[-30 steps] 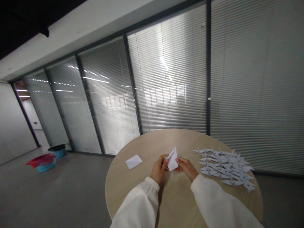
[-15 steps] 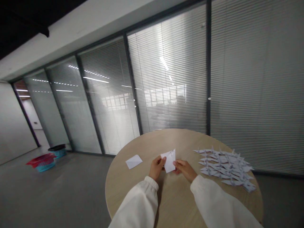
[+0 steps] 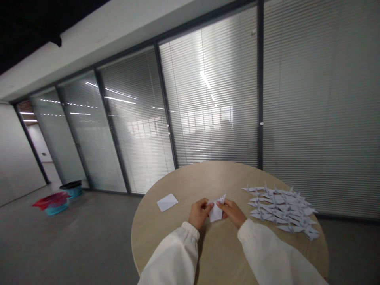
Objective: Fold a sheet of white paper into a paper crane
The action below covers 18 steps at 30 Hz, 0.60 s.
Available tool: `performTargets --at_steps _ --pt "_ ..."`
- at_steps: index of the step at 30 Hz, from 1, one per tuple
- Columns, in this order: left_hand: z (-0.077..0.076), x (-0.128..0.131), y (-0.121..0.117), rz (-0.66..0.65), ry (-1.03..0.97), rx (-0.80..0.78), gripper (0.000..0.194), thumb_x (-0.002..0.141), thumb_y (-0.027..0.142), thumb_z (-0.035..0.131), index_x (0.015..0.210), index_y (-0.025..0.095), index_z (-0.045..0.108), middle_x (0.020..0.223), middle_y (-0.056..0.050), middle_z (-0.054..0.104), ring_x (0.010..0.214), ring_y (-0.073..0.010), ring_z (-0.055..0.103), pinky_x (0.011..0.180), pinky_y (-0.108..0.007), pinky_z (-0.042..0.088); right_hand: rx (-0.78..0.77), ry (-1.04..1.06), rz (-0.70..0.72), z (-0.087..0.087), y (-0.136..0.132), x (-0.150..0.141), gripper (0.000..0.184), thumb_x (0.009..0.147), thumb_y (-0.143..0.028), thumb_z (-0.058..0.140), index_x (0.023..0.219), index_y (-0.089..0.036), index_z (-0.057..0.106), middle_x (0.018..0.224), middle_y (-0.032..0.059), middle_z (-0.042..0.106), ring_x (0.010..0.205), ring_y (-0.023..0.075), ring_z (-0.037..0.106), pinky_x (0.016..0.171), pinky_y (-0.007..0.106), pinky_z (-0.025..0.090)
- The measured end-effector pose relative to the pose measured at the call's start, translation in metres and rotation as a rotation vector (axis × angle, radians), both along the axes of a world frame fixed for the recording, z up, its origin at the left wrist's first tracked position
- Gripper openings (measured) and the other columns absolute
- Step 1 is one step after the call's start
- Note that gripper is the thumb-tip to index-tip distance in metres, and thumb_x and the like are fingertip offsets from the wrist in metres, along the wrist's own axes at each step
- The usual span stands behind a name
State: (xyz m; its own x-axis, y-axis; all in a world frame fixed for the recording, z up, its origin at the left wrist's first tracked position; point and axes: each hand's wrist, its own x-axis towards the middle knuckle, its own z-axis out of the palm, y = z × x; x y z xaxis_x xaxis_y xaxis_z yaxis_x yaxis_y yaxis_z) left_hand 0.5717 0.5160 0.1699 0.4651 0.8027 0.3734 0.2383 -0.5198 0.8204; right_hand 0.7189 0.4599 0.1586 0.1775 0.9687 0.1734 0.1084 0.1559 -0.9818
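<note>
My round wooden table [image 3: 175, 233] fills the foreground; across the floor, a red basket [image 3: 49, 201] sits in a blue tub [image 3: 54, 209] beside a blue bin [image 3: 71, 190], contents unclear. Over the table, my left hand [image 3: 200, 213] and right hand [image 3: 233, 211] pinch a folded white paper [image 3: 216, 211] between the fingers, with paper cranes [image 3: 280, 208] to the right and a white sheet [image 3: 167, 202] to the left.

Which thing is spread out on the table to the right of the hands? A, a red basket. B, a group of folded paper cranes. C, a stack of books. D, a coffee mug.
B: the folded white paper cranes lie in rows on the round table, to the right of the right hand pinching the folded paper.
</note>
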Motion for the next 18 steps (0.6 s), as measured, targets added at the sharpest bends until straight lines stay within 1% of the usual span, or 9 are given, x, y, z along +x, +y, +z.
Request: performTargets --at_steps 3,7,12,15,18 --pt "-0.001 0.000 -0.001 -0.009 0.008 0.010 0.032 0.072 0.045 0.052 0.062 0.014 0.053 0.053 0.003 0.046 0.050 -0.0099 0.047 0.046 -0.019 0.034 -0.017 -0.028 -0.040 0.000 0.001 0.001 0.038 0.067 -0.050 0.053 0.079 -0.014 0.060 0.069 0.0051 0.065 0.064 0.0193 0.061 0.050 0.026 0.045" --pt "-0.002 0.001 0.001 0.010 -0.037 -0.013 0.036 0.072 0.047 0.052 0.057 0.014 0.050 0.050 0.004 0.040 0.048 -0.0094 0.043 0.044 -0.019 0.033 -0.010 -0.026 -0.037 -0.001 0.002 0.002 0.034 0.066 -0.045 0.053 0.079 -0.015 0.059 0.069 0.0035 0.065 0.063 0.0175 0.060 0.050 0.024 0.044" --pt "-0.001 0.001 0.008 0.041 -0.126 -0.043 0.037 0.071 0.047 0.053 0.066 0.011 0.058 0.055 0.001 0.048 0.050 -0.0095 0.043 0.045 -0.019 0.031 0.025 0.049 -0.014 -0.001 0.002 0.002 0.032 0.064 -0.037 0.052 0.086 -0.015 0.059 0.072 0.0031 0.066 0.064 0.0176 0.061 0.052 0.026 0.045" --pt "0.000 0.000 0.010 0.064 -0.164 -0.065 0.039 0.069 0.049 0.054 0.065 0.011 0.060 0.054 0.001 0.049 0.049 -0.0095 0.041 0.045 -0.020 0.029 0.044 0.086 0.009 -0.002 0.003 0.002 0.030 0.064 -0.035 0.052 0.085 -0.015 0.060 0.076 0.0042 0.067 0.066 0.0185 0.062 0.056 0.028 0.047" --pt "0.002 -0.001 0.010 0.068 -0.210 -0.115 0.040 0.067 0.051 0.055 0.064 0.011 0.059 0.053 0.001 0.049 0.048 -0.0094 0.041 0.044 -0.020 0.029 0.055 0.110 0.014 -0.002 0.003 0.003 0.029 0.063 -0.036 0.055 0.082 -0.015 0.061 0.073 0.0047 0.067 0.064 0.0187 0.062 0.058 0.030 0.047"
